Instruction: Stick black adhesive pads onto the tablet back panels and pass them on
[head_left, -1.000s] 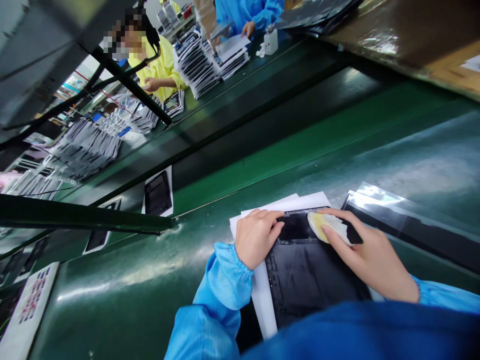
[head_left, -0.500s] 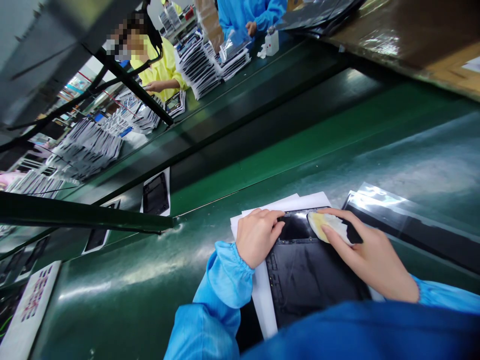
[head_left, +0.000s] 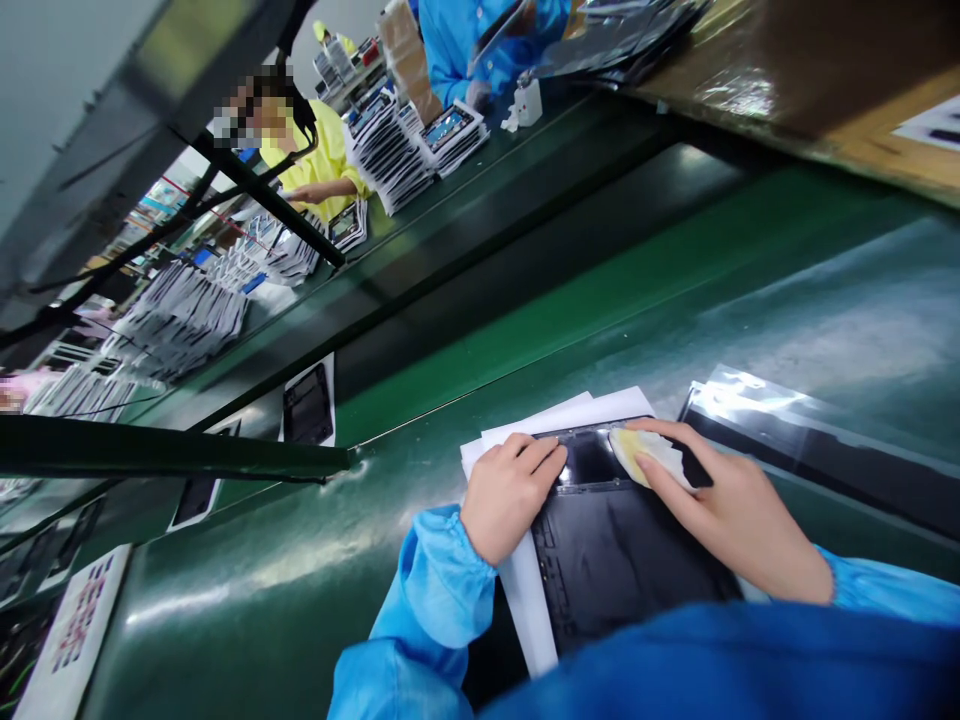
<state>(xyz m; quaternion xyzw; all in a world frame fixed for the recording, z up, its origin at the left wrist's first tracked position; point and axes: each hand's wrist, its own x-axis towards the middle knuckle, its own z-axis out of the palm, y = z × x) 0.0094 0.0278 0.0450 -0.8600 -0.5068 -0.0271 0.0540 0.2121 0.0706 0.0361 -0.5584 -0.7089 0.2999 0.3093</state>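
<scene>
A black tablet-like housing (head_left: 622,550) lies on white sheets (head_left: 525,590), with a shiny dark strip (head_left: 589,457) across its far end. My left hand (head_left: 510,495) rests on the housing's far left corner, fingers extended over the edge and its thumb hidden. Pinched between the thumb and fingers of my right hand (head_left: 739,510) is a folded white and yellow wipe (head_left: 651,458). It presses against the strip's right part. My blue clothing covers the near end of the housing.
Clear film with a dark panel (head_left: 825,450) lies to the right. A green metal bar (head_left: 172,447) juts in from the left. Across the conveyor (head_left: 480,330) stand stacked panels (head_left: 390,150), a white bottle (head_left: 527,100) and co-workers in yellow (head_left: 322,165) and blue (head_left: 480,45).
My left hand has shifted slightly, its thumb now hidden and more fingers over the corner. The wipe has barely moved. The co-worker in blue now holds up a flat panel.
</scene>
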